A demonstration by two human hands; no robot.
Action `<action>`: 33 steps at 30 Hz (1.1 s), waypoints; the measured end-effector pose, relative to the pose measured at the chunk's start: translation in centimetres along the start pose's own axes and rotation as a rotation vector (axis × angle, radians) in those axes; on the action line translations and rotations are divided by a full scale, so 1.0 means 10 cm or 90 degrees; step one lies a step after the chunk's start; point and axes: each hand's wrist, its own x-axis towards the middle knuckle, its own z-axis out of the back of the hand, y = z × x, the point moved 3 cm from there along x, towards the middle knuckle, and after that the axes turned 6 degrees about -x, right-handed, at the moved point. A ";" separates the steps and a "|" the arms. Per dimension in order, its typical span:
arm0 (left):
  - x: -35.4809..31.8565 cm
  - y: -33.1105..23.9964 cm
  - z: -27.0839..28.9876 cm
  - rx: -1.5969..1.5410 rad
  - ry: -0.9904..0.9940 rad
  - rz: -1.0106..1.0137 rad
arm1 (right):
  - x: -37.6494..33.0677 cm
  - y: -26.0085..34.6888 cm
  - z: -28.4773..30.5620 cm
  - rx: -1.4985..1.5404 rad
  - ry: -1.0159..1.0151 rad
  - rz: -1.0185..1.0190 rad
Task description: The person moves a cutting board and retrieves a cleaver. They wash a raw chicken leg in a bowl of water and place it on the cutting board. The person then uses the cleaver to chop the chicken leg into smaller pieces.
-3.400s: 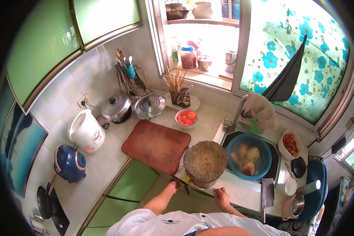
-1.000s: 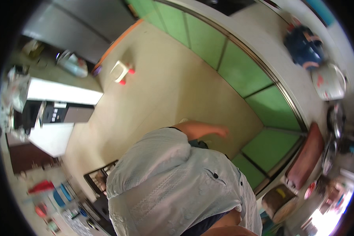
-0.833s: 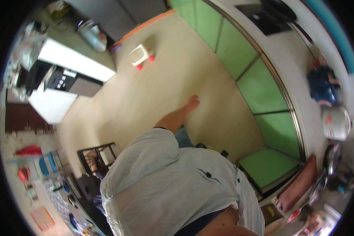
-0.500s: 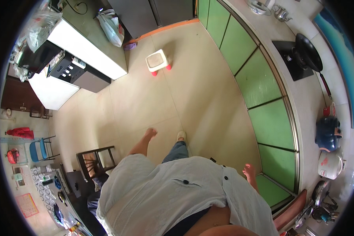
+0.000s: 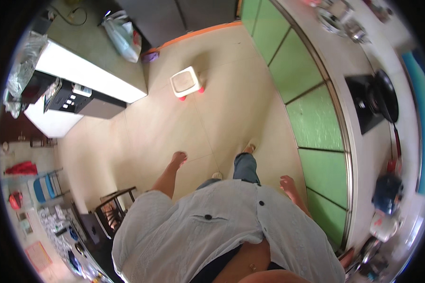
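My left hand hangs at my side over the tiled floor, its fingers loosely bent and a little apart, with nothing seen in it. On the other side, my right hand hangs near the green cabinet doors without touching them, its fingers slack and parted, also without anything. A small white stool with red feet stands on the floor ahead, out of reach of both hands. My right foot is stepped forward; the left shoe shows just past my shirt.
Along the right runs a counter with a black pan on a hob, a kettle and a blue appliance. A dark wooden chair stands at the left, and a plastic bag rests on the far-left counter.
I have moved forward, and the stool and chair appear nearer. My right foot has swung ahead, while the left shoe is now behind it. Both hands still hang free.
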 end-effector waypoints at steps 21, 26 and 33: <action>2.86 -3.95 -0.02 -0.003 0.055 -0.161 | 4.69 3.91 1.78 -0.183 -0.183 0.237; 3.71 -5.49 0.25 0.191 0.034 -0.294 | 5.11 4.84 1.91 -0.125 -0.260 0.274; 4.47 -7.34 -0.03 0.255 0.050 -0.387 | 5.75 5.97 2.50 -0.133 -0.447 0.389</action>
